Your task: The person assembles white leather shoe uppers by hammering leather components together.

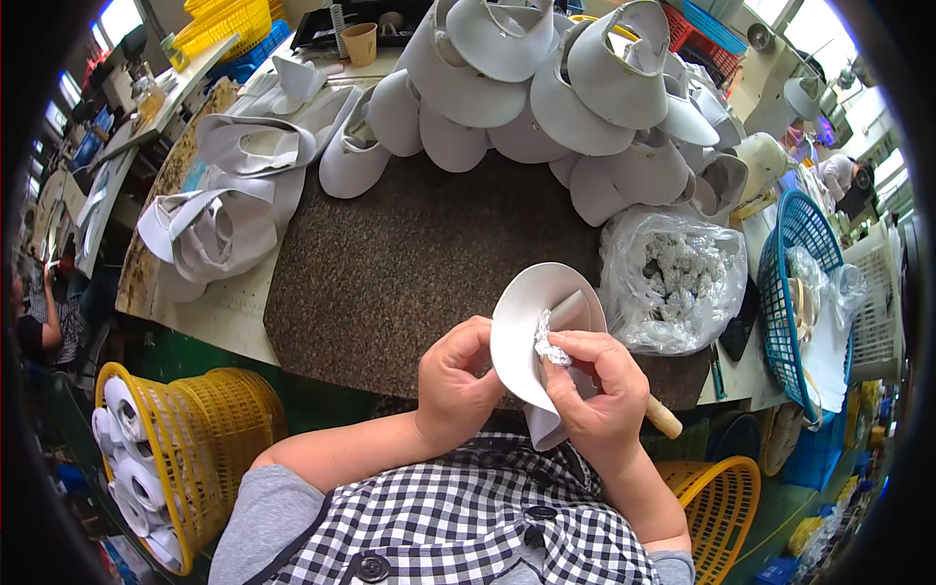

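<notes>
Above the near edge of the dark speckled board, a white curved shoe upper (523, 341) is held up in front of me. My left hand (458, 375) pinches its left edge between thumb and fingers. My right hand (603, 385) is closed at its opening, thumb and fingers on a small crinkled silvery ornament (551, 341) against the white material. A light wooden handle (664, 417) sticks out beside my right wrist; its other end is hidden, and whether my hand grips it I cannot tell. A clear plastic bag (673, 283) of similar silvery pieces lies right of the upper.
White shoe uppers (478, 97) are heaped along the board's (409, 249) far side, with more stacked at the left (219, 229). A blue basket (804, 292) stands at the right. Below the table are yellow baskets (219, 429), the left one holding rolled white pieces. A paper cup (360, 45) stands at the back.
</notes>
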Action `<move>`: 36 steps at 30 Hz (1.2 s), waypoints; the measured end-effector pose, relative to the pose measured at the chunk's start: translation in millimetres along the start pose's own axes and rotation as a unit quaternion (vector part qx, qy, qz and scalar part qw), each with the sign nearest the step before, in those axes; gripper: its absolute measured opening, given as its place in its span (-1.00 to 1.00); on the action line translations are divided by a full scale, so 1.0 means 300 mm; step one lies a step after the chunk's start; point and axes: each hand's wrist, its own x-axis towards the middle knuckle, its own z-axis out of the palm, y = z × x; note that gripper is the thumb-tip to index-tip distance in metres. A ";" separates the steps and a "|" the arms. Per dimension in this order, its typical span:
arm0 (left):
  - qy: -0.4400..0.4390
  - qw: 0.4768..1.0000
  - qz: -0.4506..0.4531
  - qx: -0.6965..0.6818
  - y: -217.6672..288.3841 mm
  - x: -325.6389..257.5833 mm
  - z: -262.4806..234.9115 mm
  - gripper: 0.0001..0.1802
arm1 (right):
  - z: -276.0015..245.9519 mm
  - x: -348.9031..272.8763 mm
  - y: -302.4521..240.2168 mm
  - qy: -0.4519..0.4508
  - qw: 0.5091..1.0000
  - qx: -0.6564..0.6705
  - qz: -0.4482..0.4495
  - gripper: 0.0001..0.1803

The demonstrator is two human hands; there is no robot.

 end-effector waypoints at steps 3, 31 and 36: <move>-0.001 0.996 0.043 0.083 0.008 0.004 -0.006 -0.81 | 0.000 0.000 0.016 -0.015 1.000 0.014 -0.019 -0.78; -0.064 0.994 -0.033 0.086 0.040 0.040 -0.091 -0.63 | 0.048 0.061 -0.009 -0.065 0.996 -0.052 -0.029 -0.70; -0.081 0.960 -0.185 -0.193 0.113 -0.019 -0.114 -0.46 | 0.045 0.046 0.007 -0.059 0.996 -0.060 -0.029 -0.65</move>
